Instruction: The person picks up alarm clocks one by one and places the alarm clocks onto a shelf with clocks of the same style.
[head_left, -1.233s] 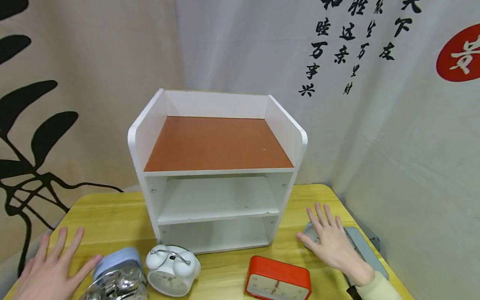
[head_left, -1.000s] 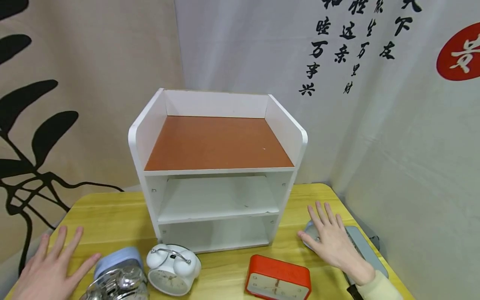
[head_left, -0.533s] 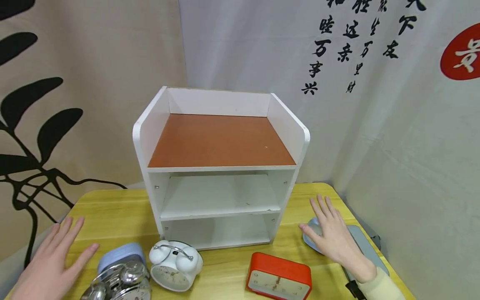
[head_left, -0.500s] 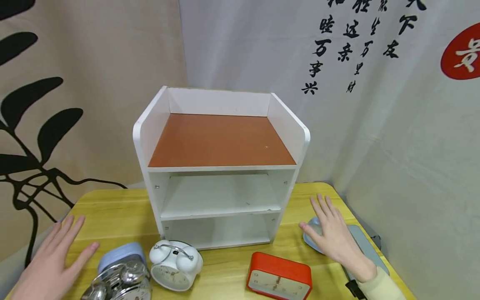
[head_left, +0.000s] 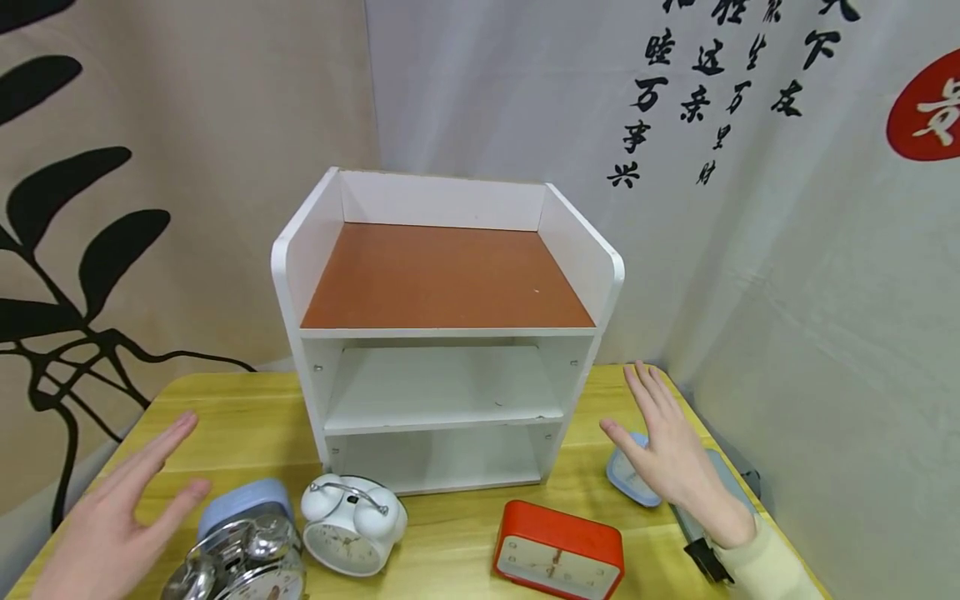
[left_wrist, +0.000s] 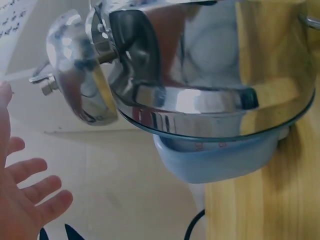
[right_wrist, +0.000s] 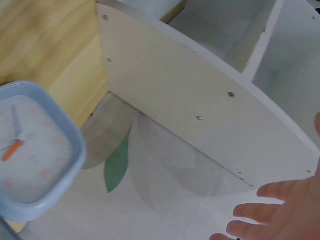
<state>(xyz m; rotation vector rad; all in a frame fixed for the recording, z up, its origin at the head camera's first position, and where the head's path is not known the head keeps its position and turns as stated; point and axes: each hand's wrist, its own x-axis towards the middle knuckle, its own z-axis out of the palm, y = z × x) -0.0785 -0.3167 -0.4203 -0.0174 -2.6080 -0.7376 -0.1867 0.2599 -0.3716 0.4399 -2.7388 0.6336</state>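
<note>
In the head view my left hand (head_left: 120, 517) is held with straight fingers at the lower left, thumb apart, holding nothing. Nearest to it stands a silver twin-bell alarm clock (head_left: 247, 562), with a light blue clock (head_left: 246, 502) just behind, partly hidden. A white twin-bell alarm clock (head_left: 354, 527) is right of these, and a red rectangular clock (head_left: 558, 550) lies farther right. My right hand (head_left: 678, 467), fingers extended, is over the table's right side, partly covering a blue square clock (head_left: 628, 482). The right wrist view shows that clock's dial (right_wrist: 35, 145) apart from the fingers.
A white shelf unit (head_left: 442, 423) with a brown top board (head_left: 450, 279) stands at the middle back of the yellow wooden table (head_left: 217, 417). A grey flat object (head_left: 727, 477) lies by the right edge. Printed curtains hang behind.
Both hands have risen and turned more edge-on, fingers still straight. More of the blue clock beside my right hand now shows. The head view has shifted slightly; the clocks stay put.
</note>
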